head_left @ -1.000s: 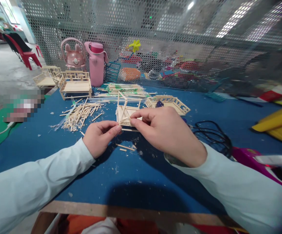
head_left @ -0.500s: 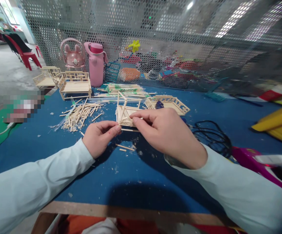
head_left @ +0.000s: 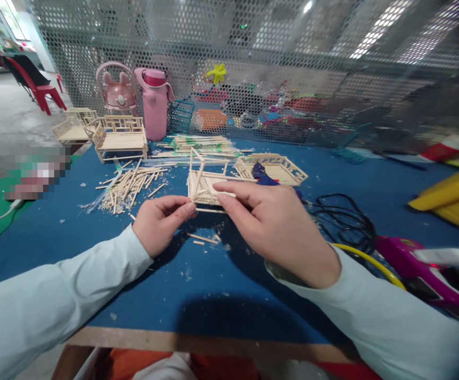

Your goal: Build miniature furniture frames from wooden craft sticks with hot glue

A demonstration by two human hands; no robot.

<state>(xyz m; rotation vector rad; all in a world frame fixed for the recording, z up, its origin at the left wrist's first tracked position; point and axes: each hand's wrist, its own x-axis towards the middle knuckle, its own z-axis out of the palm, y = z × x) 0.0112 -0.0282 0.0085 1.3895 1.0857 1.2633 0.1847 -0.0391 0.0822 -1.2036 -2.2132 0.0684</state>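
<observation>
A miniature bench-like frame of thin wooden sticks (head_left: 209, 186) sits on the blue tabletop between my hands, with a stick post standing up at its left side. My left hand (head_left: 160, 224) is closed, pinching the frame's near left corner between thumb and forefinger. At the front right of the frame, my right hand (head_left: 282, 224) is also closed, with a short wooden stick (head_left: 229, 194) between thumb and forefinger. That hand hides part of the frame's right side. A few cut stick pieces (head_left: 202, 238) lie in front of the frame.
Loose sticks (head_left: 132, 184) are piled to the left. Behind stand a finished stick bench (head_left: 120, 141) and a pink bottle (head_left: 155, 108). Another stick piece (head_left: 284, 171) lies back right under a dark blue object. Black cable (head_left: 348, 221) and a purple tool (head_left: 415, 264) are at right.
My right hand has shifted slightly right and down, away from the frame's middle, showing more of the short stick. My left hand keeps its pinch on the corner.
</observation>
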